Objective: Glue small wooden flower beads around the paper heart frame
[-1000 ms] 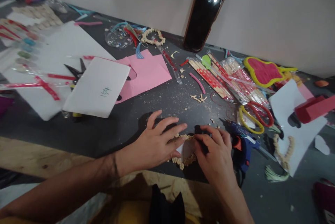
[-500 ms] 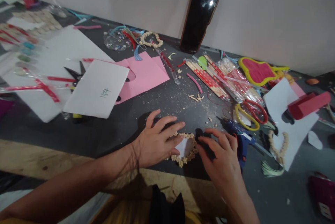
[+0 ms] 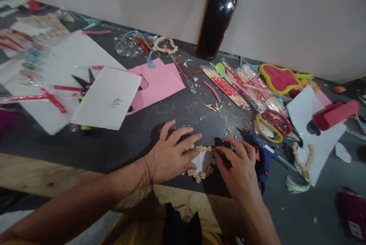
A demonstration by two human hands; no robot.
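Observation:
A ring of small pale wooden pieces [image 3: 199, 176] lies near the table's front edge, with white paper [image 3: 205, 160] showing inside it. My left hand [image 3: 171, 157] rests on its left side, fingers spread, thumb and fingertips touching the ring and paper. At the ring's right edge, the thumb and index finger of my right hand [image 3: 240, 168] are pinched together against it. Whatever they pinch is too small or hidden to make out. The blue glue gun [image 3: 266, 161] lies just right of that hand. Beyond the ring are loose bits of cut wooden stick [image 3: 214, 107].
Scissors with red and yellow handles [image 3: 268, 127] lie beside bundled wooden sticks [image 3: 225, 86]. A phone [image 3: 216, 23] leans on the wall. Pink card [image 3: 160, 84] and a white card marked 154 [image 3: 110, 98] lie left. A beaded loop with tassel [image 3: 310, 161] is at right.
My right hand has shifted slightly left and its thumb and index finger have come onto the ring's right edge. The left hand stays in place on the ring.

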